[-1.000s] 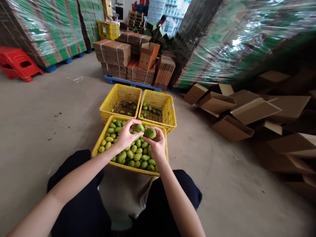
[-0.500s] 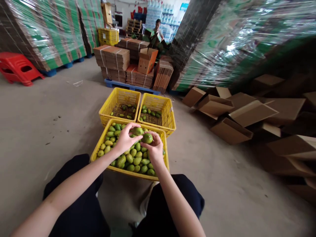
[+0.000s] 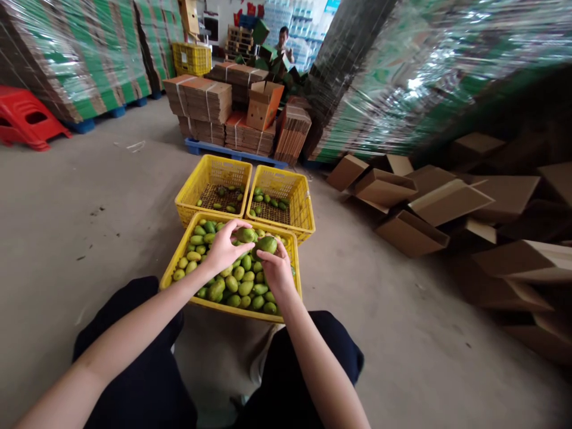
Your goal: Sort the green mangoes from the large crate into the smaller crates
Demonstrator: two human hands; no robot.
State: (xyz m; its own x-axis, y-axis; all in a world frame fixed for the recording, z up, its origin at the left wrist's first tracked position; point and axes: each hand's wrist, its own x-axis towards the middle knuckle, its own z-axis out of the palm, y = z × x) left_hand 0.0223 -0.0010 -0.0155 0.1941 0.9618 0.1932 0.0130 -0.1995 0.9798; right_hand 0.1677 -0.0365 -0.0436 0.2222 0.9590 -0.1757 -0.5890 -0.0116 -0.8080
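My left hand [image 3: 226, 246] is closed around a green mango-like fruit [image 3: 245, 235], thumb on the near side and fingers over the top. Close beside it, my right hand [image 3: 277, 270] grips another green fruit [image 3: 267, 244] between thumb and fingers. Both fruits are held above a yellow plastic crate [image 3: 179, 253] filled with many green and yellowish fruits [image 3: 245, 288]. Behind that crate stand two more yellow crates, the left one [image 3: 187, 199] and the right one [image 3: 305, 208], each with a few fruits at the bottom.
Flattened cartons [image 3: 201, 98] are stacked on a blue pallet [image 3: 232, 154] beyond the crates. Open cardboard boxes [image 3: 413, 232] lie heaped at right. A red stool [image 3: 33, 119] stands at left. Wrapped pallets [image 3: 93, 53] rise on both sides. Another person [image 3: 283, 44] is at the back.
Both hands keep hold of their fruits over the crate. The fruit in my right hand has turned and shows a different side. The whole view has shifted slightly.
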